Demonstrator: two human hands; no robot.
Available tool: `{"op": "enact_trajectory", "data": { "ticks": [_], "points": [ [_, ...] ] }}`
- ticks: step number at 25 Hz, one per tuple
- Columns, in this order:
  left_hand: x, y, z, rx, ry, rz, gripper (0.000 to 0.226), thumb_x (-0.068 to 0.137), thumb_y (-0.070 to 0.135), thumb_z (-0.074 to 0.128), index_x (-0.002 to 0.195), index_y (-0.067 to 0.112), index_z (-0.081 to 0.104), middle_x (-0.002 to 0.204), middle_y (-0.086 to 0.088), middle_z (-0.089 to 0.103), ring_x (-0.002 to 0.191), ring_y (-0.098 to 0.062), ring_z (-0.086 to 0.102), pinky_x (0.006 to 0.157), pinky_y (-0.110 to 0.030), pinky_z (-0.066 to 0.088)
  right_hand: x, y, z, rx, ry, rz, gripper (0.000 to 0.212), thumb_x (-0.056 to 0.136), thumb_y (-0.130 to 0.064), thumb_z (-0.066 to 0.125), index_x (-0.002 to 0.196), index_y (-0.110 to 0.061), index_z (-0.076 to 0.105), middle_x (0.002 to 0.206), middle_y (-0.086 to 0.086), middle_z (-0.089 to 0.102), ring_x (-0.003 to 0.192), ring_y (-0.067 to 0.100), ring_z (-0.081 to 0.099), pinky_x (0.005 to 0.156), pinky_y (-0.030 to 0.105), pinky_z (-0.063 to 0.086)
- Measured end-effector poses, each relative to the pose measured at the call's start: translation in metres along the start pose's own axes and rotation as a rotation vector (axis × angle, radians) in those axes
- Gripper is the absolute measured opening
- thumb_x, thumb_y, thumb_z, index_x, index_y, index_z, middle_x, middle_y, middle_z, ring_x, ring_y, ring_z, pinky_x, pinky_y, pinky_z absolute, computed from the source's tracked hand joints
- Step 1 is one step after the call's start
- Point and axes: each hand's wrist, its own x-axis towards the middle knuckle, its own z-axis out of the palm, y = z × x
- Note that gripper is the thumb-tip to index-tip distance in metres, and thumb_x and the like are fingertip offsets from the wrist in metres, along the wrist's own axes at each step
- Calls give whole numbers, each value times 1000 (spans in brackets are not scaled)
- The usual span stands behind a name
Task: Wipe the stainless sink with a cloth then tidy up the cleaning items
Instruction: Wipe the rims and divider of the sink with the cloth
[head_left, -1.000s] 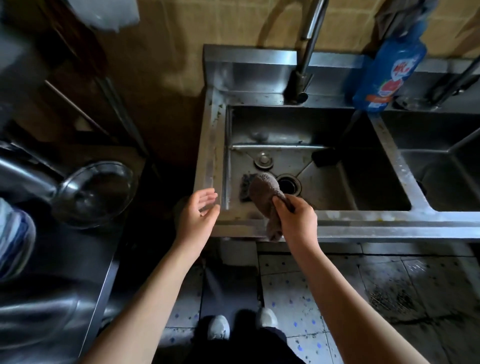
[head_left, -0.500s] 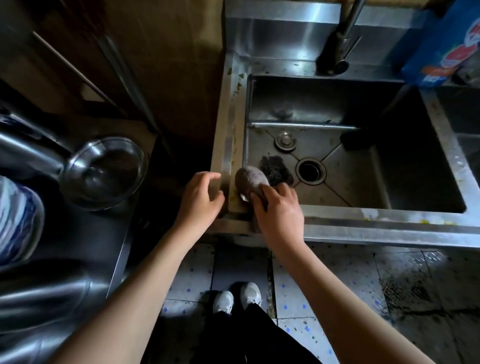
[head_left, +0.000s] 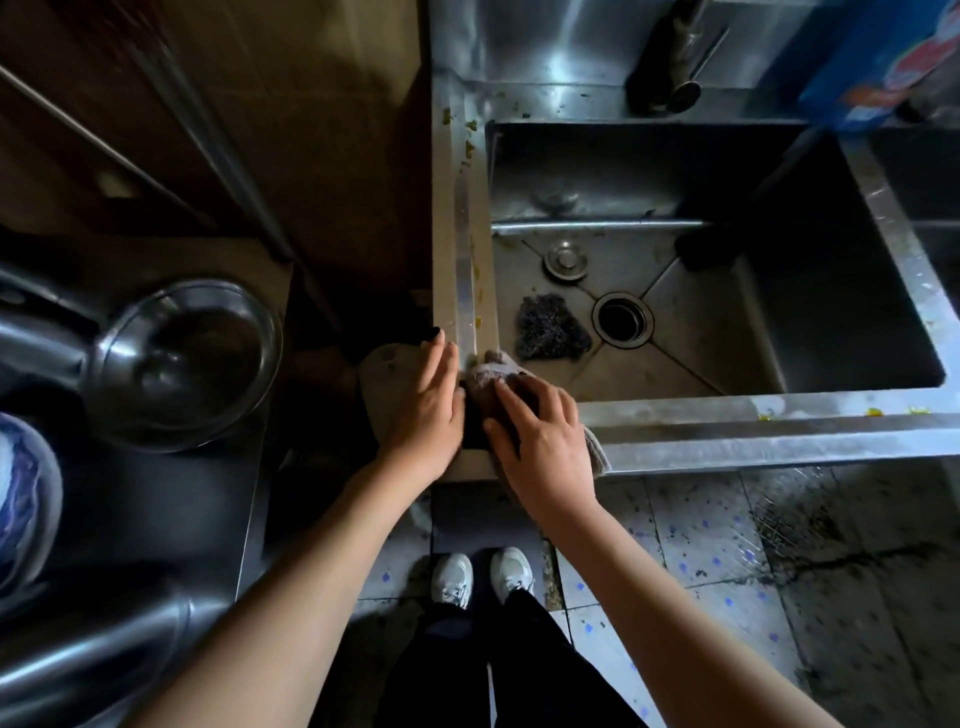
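Far left, on the dark counter: steel bowl (head_left: 192, 358), well apart from the work. Next, left hand (head_left: 423, 408): grip slack, fingers straight and close together, laid flat at the outer edge of the sink (head_left: 727, 441) by its near left corner; a grey flat thing beneath it cannot be identified. On that same corner of the rim: cloth (head_left: 491, 375), bunched, one end hanging off the front edge. Over it, right hand (head_left: 543, 441): grip spread, fingers pressing down on the cloth, not pinching it. In the basin: scourer (head_left: 550, 328), loose on the floor, just beside the drain (head_left: 621, 318). Along the left rim: yellow residue (head_left: 470, 150), with more on the front rim further right. Far right, back ledge: blue bottle (head_left: 872, 62). Step judged in hand — wiping the rim, early in the task. To do it well: even pressure under the whole palm; draw the cloth along the left rim in one direction so the bits fall into the basin, not over the outer edge; refold to a clean face; let the left hand guard that edge — basin, scourer and bottle come after.
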Motion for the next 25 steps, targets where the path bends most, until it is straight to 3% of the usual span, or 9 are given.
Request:
{"op": "enact_trajectory", "data": {
  "ticks": [3,5,13,17,20,23,25],
  "points": [
    [-3,3,11,-2,119,66,49,96,6,33,142,1,16,153,-17,5,140,-20,3,95,0,-20,2,-2,7,-74,36,50,39,90,-36,50,125,-22,57,128,8,54,117,30,47,97,38,38],
    [-2,4,13,-21,172,93,48,94,3,37,140,-3,22,151,-21,12,134,-17,4,95,2,-20,6,-4,12,-102,28,97,37,91,-36,49,125,-25,57,128,6,53,116,29,45,97,37,36],
    [-2,-5,19,-198,97,65,48,99,14,30,144,9,16,155,-7,4,131,-1,2,98,4,-4,55,-10,20,114,-17,230,37,89,-29,53,126,-25,54,122,13,46,110,34,41,95,38,33],
    [-3,-6,17,-210,106,74,47,97,6,32,142,2,19,154,-13,6,137,-10,5,109,-14,4,35,-6,17,13,-26,162,39,94,-32,42,132,-21,49,116,16,50,104,36,43,91,40,34],
    [-4,-4,16,-173,164,111,45,94,-1,35,138,-4,25,151,-21,12,137,-17,7,107,-6,-4,7,-3,9,-96,-33,94,39,91,-31,45,128,-20,54,113,13,54,97,37,46,82,41,39],
    [-3,-5,18,-162,187,145,46,93,-3,35,137,-5,27,150,-22,15,134,-16,7,105,-2,-4,-5,-8,9,-154,69,54,38,83,-31,54,118,-18,63,102,14,59,85,37,52,75,37,46],
    [-2,-6,19,-192,164,114,46,95,1,34,140,-1,24,152,-17,13,135,-12,6,105,-1,-2,8,-8,13,-171,-14,84,43,87,-34,52,128,-24,53,116,14,52,98,36,46,84,39,40]
  ]
}}
